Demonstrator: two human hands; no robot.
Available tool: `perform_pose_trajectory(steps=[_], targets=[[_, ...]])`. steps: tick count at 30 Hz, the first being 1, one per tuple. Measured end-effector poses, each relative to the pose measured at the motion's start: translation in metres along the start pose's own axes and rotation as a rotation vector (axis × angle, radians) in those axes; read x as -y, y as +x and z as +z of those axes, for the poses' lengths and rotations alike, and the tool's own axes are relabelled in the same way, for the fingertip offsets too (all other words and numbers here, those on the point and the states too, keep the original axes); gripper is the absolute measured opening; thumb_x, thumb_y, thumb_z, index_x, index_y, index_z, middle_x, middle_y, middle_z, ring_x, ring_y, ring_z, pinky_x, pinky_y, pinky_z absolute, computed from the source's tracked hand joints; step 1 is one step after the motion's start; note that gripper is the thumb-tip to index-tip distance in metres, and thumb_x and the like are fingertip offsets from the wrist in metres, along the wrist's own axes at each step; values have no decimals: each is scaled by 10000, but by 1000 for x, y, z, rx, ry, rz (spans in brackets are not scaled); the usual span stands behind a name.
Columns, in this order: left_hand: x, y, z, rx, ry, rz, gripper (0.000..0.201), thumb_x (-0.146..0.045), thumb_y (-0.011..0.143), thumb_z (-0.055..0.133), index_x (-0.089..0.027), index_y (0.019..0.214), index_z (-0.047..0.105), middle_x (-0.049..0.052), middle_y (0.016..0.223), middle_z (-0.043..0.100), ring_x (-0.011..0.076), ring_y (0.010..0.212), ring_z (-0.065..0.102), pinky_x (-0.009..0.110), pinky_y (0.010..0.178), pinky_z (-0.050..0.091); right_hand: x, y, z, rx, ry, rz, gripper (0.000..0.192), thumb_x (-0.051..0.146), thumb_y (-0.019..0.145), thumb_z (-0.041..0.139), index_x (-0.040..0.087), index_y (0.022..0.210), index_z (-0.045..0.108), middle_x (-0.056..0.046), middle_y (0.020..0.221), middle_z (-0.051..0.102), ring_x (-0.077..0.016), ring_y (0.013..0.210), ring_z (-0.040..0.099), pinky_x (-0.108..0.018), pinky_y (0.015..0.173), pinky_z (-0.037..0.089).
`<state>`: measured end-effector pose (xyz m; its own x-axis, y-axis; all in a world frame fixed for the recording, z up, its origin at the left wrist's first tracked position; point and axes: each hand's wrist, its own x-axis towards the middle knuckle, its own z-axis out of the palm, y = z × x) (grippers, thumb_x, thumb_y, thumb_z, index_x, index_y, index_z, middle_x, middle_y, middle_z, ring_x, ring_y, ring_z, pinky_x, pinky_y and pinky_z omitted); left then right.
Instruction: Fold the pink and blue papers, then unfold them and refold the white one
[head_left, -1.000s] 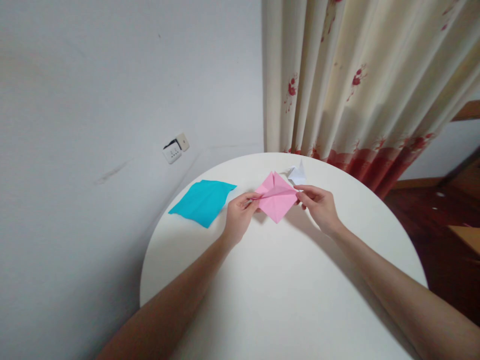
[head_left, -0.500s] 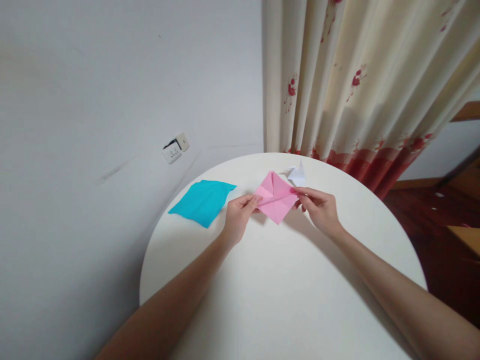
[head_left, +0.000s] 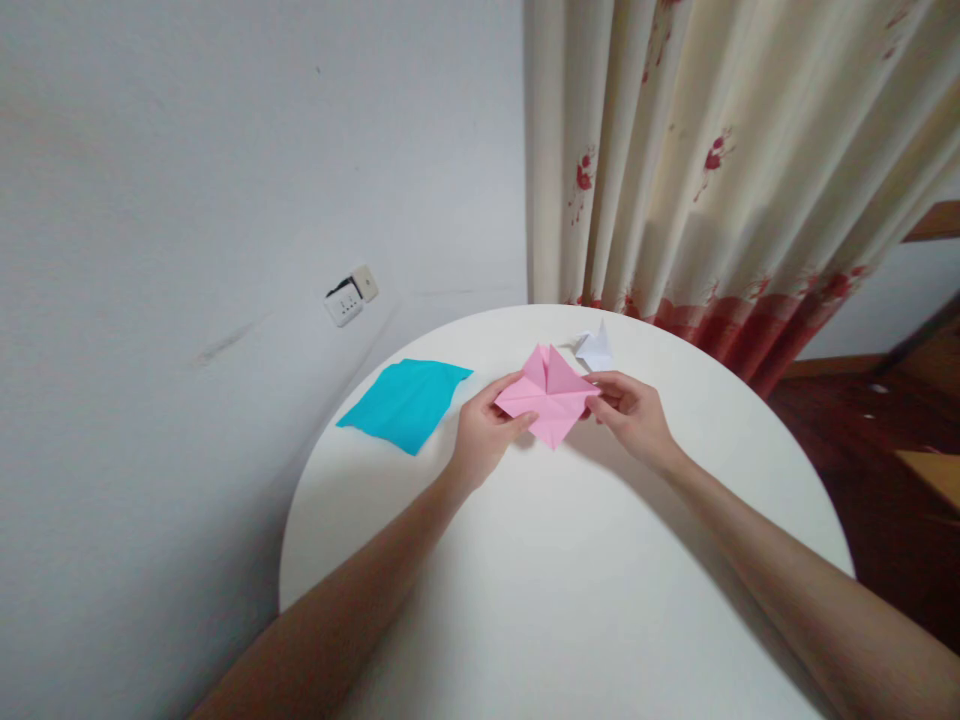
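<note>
Wall (head_left: pixel 225 150) grey-white, fills the left half. Socket plate (head_left: pixel 351 297) sits low on it, just past the desk's far-left edge. Cream curtain (head_left: pixel 712 150) with red flower print hangs behind the desk's far side; dark wood floor (head_left: pixel 885 450) to the right.

Round white desk (head_left: pixel 562 580) takes the lower middle. Near half is bare surface, crossed only by both forearms. No containers in view.

Teal paper sheet (head_left: pixel 405 403) lies flat at far left of the desk, its corner close to the rim, apart from the left hand.

Pink paper (head_left: pixel 550 394), creased and diamond-shaped, is at far centre, pinched on both sides and lifted slightly. Left hand (head_left: pixel 480 440) fingers grasp its left corner, thumb under. Right hand (head_left: pixel 634 415) fingers grasp its right corner.

Small white folded paper (head_left: pixel 595 349) sits just behind the pink one, near the far rim by the curtain.
</note>
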<state>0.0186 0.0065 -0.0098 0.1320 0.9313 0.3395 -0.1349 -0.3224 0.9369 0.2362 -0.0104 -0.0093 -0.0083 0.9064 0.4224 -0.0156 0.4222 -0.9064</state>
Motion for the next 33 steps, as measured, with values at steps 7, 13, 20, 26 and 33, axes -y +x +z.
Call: perform_pose_trajectory(steps=[7, 13, 20, 26, 33], targets=[[3, 0, -1, 7, 66, 32, 572, -244, 680, 823, -166, 1222, 658, 128, 1243, 660, 257, 1101, 640, 368, 955, 509, -4, 0, 1, -7, 10, 34, 267, 354, 749, 775, 181, 946, 731, -44, 745, 722, -160, 612, 652, -257, 501, 465], [2, 1, -1, -41, 60, -4, 373, -287, 753, 763, -176, 1105, 709, 98, 1123, 715, 202, 949, 670, 301, 812, 527, 0, -2, -1, 44, -27, -55, 153, 292, 819, 689, 223, 906, 793, -34, 729, 697, -132, 586, 581, -259, 494, 451], [-7, -2, 1, -72, 178, 15, 193, -305, 773, 738, -170, 910, 765, 64, 891, 750, 163, 745, 649, 251, 655, 489, 7, -5, -1, 116, -73, -116, 182, 328, 863, 662, 225, 933, 794, -48, 781, 682, -142, 623, 573, -285, 550, 471], [-9, -5, 4, -33, 216, -2, 259, -302, 739, 771, -168, 961, 765, 64, 915, 751, 163, 745, 651, 254, 664, 501, -6, -6, 5, 14, -153, -107, 167, 327, 774, 775, 215, 896, 761, -64, 885, 705, -187, 770, 622, -301, 632, 502], [-7, -7, 5, -28, 229, -13, 320, -291, 707, 795, -165, 999, 762, 82, 982, 750, 193, 826, 675, 287, 728, 526, -6, -9, 15, -28, -49, -33, 740, 358, 667, 853, 239, 1332, 550, -67, 990, 686, -181, 718, 621, -321, 636, 538]])
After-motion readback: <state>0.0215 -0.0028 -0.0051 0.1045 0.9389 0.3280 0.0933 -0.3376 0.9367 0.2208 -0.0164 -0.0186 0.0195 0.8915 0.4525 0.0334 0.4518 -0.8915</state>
